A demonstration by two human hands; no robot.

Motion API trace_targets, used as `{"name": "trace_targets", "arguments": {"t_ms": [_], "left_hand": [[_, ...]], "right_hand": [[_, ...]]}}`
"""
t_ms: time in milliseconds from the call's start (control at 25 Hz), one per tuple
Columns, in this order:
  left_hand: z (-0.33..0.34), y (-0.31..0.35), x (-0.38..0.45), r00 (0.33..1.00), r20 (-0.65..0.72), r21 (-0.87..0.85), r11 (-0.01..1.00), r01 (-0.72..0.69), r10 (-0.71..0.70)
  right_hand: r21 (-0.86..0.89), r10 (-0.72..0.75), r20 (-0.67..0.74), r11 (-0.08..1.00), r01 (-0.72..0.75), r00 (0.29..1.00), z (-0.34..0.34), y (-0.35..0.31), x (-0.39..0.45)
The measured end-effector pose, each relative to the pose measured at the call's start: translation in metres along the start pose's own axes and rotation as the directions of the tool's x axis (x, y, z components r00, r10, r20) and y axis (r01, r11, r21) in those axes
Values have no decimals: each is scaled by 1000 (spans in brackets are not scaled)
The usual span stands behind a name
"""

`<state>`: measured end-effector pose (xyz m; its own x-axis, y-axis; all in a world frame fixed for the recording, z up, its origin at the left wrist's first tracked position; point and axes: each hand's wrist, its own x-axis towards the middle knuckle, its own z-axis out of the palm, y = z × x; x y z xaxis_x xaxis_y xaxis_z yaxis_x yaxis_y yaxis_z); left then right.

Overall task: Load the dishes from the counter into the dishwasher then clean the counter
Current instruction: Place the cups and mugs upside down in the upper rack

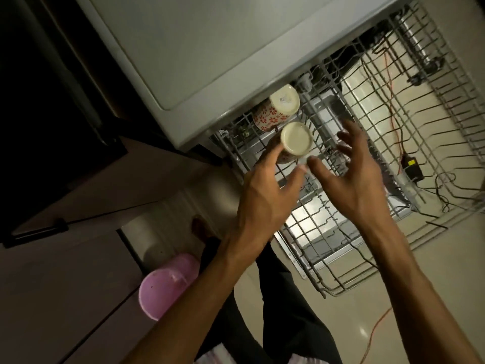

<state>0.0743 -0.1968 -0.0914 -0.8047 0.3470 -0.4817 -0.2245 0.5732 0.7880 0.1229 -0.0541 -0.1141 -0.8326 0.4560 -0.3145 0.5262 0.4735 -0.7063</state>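
Observation:
Two cream cups with a red flower pattern stand upside down in the pulled-out wire rack [388, 143] of the dishwasher [210, 48]. The far cup [278, 107] leans under the machine's front edge. The near cup [295, 139] sits just in front of it. My left hand [267, 190] reaches to the near cup, its fingertips touching the cup's side, fingers fairly straight. My right hand [359, 177] hovers over the rack just right of that cup, fingers spread and holding nothing.
A pink plastic bin [162, 287] stands on the floor at lower left beside brown cabinet fronts [78, 258]. Black and orange cables [393, 106] and a black adapter [413, 168] lie on the floor under the rack. My legs are below.

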Motion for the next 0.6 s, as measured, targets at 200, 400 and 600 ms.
{"name": "trace_targets", "arguments": {"t_ms": [200, 400, 600], "left_hand": [[-29, 14, -48, 998, -41, 82, 996, -36, 40], [-66, 36, -72, 975, -200, 87, 993, -85, 101], [-114, 46, -99, 915, -385, 57, 993, -107, 121]], "right_hand": [[-31, -124, -51, 992, 123, 991, -25, -41, -47], [28, -240, 9, 970, 240, 971, -30, -96, -64], [75, -372, 79, 927, 367, 925, -22, -158, -80]]}}
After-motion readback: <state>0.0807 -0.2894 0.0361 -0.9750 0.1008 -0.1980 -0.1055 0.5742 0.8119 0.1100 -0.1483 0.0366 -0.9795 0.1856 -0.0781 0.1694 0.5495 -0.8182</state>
